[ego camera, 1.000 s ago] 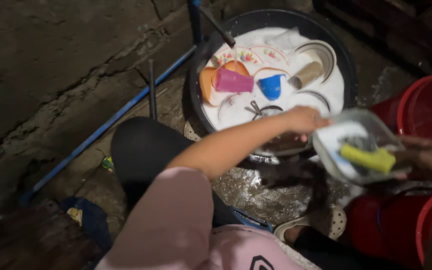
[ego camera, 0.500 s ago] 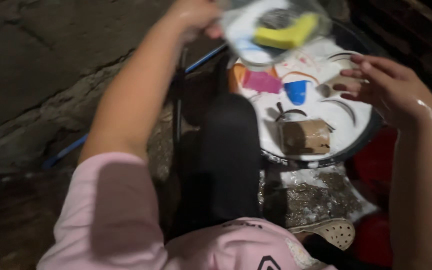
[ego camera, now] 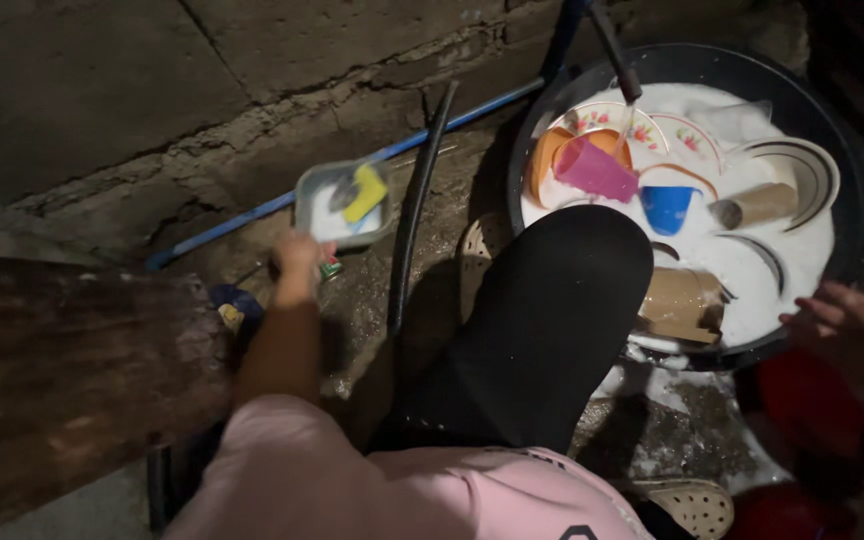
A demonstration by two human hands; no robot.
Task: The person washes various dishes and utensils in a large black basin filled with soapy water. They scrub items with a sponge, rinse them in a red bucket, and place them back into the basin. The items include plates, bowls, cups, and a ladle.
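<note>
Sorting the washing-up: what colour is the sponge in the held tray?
Yellow sponge, head view.

- Container: small, square, clear plastic with rounded corners; held level at its near edge by the left hand, above the wet concrete floor, beside the black hose.
- Sponge: yellow, lying flat inside the container, toward its right side, next to a dark scrubbing pad.

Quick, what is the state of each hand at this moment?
Left hand: closed on the rim of a small square container that holds a yellow sponge.
Right hand: open, holding nothing, beside the black basin.
</note>
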